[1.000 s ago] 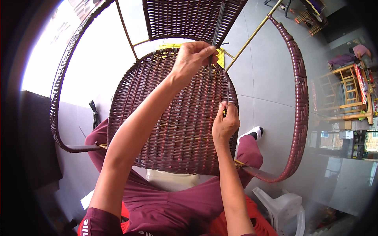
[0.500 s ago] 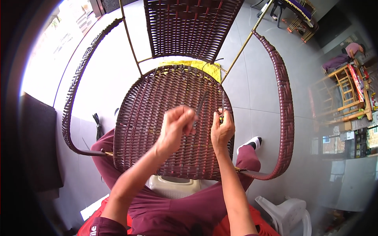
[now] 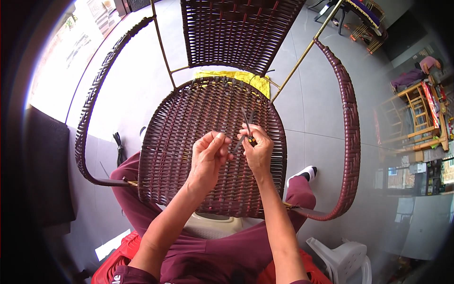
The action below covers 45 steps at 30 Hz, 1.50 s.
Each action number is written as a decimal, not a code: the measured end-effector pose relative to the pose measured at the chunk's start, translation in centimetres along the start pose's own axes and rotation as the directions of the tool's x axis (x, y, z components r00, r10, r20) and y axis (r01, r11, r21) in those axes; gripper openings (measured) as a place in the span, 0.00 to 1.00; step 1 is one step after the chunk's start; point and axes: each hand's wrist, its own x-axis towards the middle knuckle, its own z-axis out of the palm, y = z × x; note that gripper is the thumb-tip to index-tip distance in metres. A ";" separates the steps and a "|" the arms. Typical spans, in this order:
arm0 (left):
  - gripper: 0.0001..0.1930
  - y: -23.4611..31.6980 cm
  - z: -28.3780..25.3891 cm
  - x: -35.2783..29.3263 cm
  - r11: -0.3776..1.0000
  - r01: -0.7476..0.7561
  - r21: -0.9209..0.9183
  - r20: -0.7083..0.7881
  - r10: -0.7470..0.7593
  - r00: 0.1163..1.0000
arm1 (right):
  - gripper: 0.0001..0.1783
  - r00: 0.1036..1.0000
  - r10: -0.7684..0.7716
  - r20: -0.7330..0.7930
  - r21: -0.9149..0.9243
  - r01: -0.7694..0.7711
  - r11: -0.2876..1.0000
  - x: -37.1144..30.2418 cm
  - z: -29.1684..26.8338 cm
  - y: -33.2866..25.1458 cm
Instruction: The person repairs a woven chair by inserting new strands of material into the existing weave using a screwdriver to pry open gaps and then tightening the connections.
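A dark brown woven chair seat lies in front of me, its slats threaded with reddish strands. Over its right half, my right hand is closed round a small tool with a black and yellow handle. A thin dark pointed shaft sticks up from that hand. My left hand is beside it, fingers pinched together at a short dark strip that reaches across to the right fingertips. Its exact hold on the strip is partly hidden by the fingers.
The chair's woven backrest rises beyond the seat, with wrapped armrests left and right. Yellow cloth lies behind the seat. A black bundle of strips is at left, a white plastic stool at lower right. Another person bends at far right.
My right hand has come left and slightly nearer, tilting the tool. My left hand has shifted a little, bringing the strip between both hands. The chair has shifted slightly right in view.
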 end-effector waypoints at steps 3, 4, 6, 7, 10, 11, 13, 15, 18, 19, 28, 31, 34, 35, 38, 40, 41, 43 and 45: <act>0.10 0.7 1.2 1.2 0.998 -0.043 0.051 -0.026 0.044 0.999 | 0.06 0.981 0.191 -0.022 0.144 -0.186 0.972 -0.7 -0.2 -1.5; 0.09 1.1 1.3 1.7 0.994 -0.053 0.091 -0.024 0.056 0.998 | 0.06 0.981 0.194 -0.023 0.144 -0.189 0.972 -1.1 0.0 -1.7; 0.09 1.4 2.1 3.2 0.984 -0.082 0.156 -0.054 0.091 0.994 | 0.05 0.878 0.475 -0.060 0.279 -0.442 0.852 -2.0 0.6 -2.2; 0.09 0.9 2.1 4.4 0.971 -0.116 0.208 -0.007 0.120 0.993 | 0.07 0.848 0.530 -0.032 0.357 -0.485 0.798 -2.5 0.9 -2.3; 0.10 -1.2 3.0 7.8 0.939 -0.062 0.337 -0.024 0.075 0.997 | 0.07 0.752 0.659 0.011 0.354 -0.619 0.701 -3.0 1.5 -2.6; 0.10 -2.2 3.1 9.0 0.932 -0.034 0.362 -0.044 0.053 0.998 | 0.07 0.751 0.661 0.004 0.351 -0.619 0.702 -3.0 1.3 -2.5; 0.10 -3.6 2.8 10.8 0.923 0.016 0.385 -0.093 0.021 0.995 | 0.09 0.727 0.686 0.022 0.553 -0.580 0.598 -3.0 1.4 -2.8; 0.11 -4.9 2.7 11.6 0.902 0.047 0.430 -0.112 0.001 0.994 | 0.10 0.708 0.705 0.027 0.568 -0.591 0.572 -3.3 1.2 -2.7; 0.11 -5.7 2.9 11.6 0.827 0.077 0.556 -0.144 0.004 0.990 | 0.11 0.697 0.714 0.066 0.588 -0.605 0.537 -4.1 0.7 -2.8; 0.11 -5.8 3.2 11.4 0.771 0.061 0.634 -0.154 0.048 0.987 | 0.11 0.716 0.695 0.056 0.578 -0.591 0.562 -4.2 0.6 -2.7; 0.11 -6.6 2.0 11.0 0.728 -0.100 0.678 -0.096 0.223 0.970 | 0.16 0.758 0.646 -0.087 0.337 -0.588 0.735 -2.9 -1.3 -3.5; 0.11 -6.3 3.0 10.9 0.722 -0.058 0.690 -0.140 0.212 0.967 | 0.19 0.869 0.477 -0.129 0.136 -0.461 0.877 -1.1 -3.0 -0.5; 0.11 -5.9 3.2 11.0 0.737 -0.010 0.676 -0.185 0.183 0.965 | 0.15 0.985 0.150 -0.089 -0.445 -0.174 0.879 1.3 -3.9 -1.1; 0.11 -5.8 3.2 11.0 0.757 0.016 0.654 -0.202 0.154 0.967 | 0.15 0.985 0.154 -0.080 -0.526 -0.173 0.833 1.6 -4.0 -1.3; 0.11 -5.6 3.6 10.9 0.790 0.039 0.612 -0.216 0.119 0.969 | 0.13 0.980 0.183 -0.078 -0.658 -0.189 0.729 2.2 -4.3 -1.8; 0.11 -5.8 3.5 10.9 0.803 0.038 0.595 -0.213 0.112 0.971 | 0.13 0.974 0.209 -0.088 -0.708 -0.208 0.675 2.5 -4.2 -2.2; 0.11 -5.8 3.3 10.9 0.804 0.020 0.594 -0.196 0.120 0.973 | 0.12 0.969 0.242 -0.059 -0.717 -0.210 0.665 2.7 -4.1 -2.4; 0.11 -5.9 3.2 11.0 0.806 0.004 0.592 -0.180 0.127 0.976 | 0.11 0.961 0.276 -0.031 -0.726 -0.211 0.654 2.9 -4.0 -2.7; 0.11 -5.9 3.4 11.0 0.787 0.000 0.617 -0.183 0.144 0.973 | 0.09 0.962 0.273 -0.002 -0.749 -0.183 0.636 3.0 -3.9 -2.9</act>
